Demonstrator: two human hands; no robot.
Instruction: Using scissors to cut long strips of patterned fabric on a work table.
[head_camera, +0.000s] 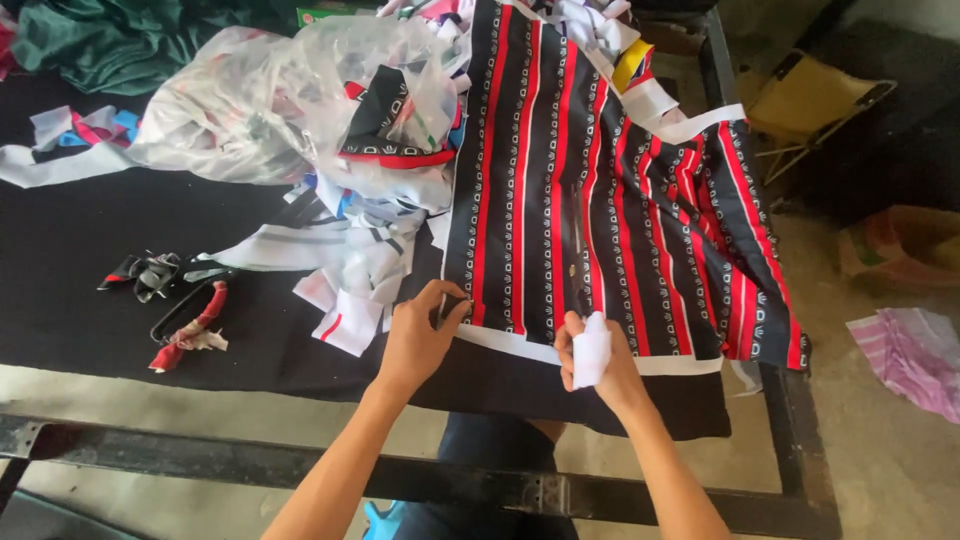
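- Left hand (415, 340) is pinching the striped fabric's (580, 190) white hem with its fingers.
- Right hand (600, 360) is gripping a white scrap (591, 350), fingers pressed together, at that hem.
- Fabric is lying on the black worktop (90, 250), overhanging the right edge.
- Scissors (185, 310) are lying left; plastic bag (270, 100) beyond.

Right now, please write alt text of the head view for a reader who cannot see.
Two bare hands work on a black, red-striped cloth on a dark table: left hand pinches its edge, right hand grips a white scrap.
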